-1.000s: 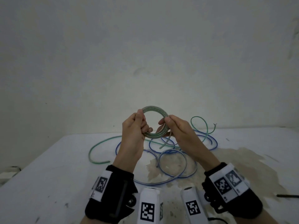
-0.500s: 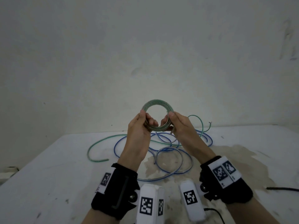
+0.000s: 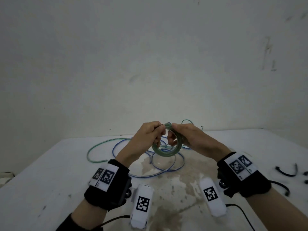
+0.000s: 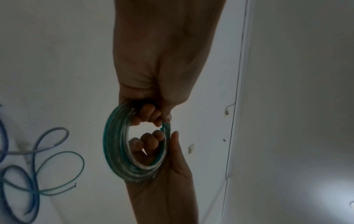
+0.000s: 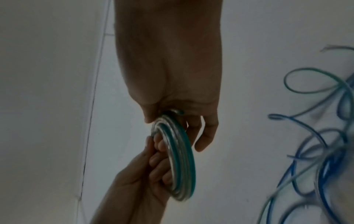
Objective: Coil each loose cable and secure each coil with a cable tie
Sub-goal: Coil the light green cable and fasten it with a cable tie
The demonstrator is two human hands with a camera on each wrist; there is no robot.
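Both hands hold a small green coil (image 3: 165,153) above the white table (image 3: 50,180). My left hand (image 3: 157,136) grips the coil's upper left part, fingers curled through the ring. The right hand (image 3: 174,136) pinches its upper right part. The left wrist view shows the coil (image 4: 113,144) with left hand (image 4: 151,113) fingers inside the ring and the right hand (image 4: 151,144) opposite. Seen from the right wrist, the coil (image 5: 184,159) is edge-on between the right hand (image 5: 172,116) and left hand (image 5: 159,159). A loose green cable (image 3: 93,150) and a loose blue cable (image 3: 166,170) lie on the table below.
Black cable ties (image 3: 286,172) lie on the table at the right edge, more of them (image 3: 283,187) near my right wrist. A brownish stain (image 3: 175,180) covers the table's middle. A bare wall (image 3: 150,64) stands behind the table.
The hands have come down and closer to me. The coil, held upright in front of the wall before, now hangs below the fingers with its ring tipped over the table.
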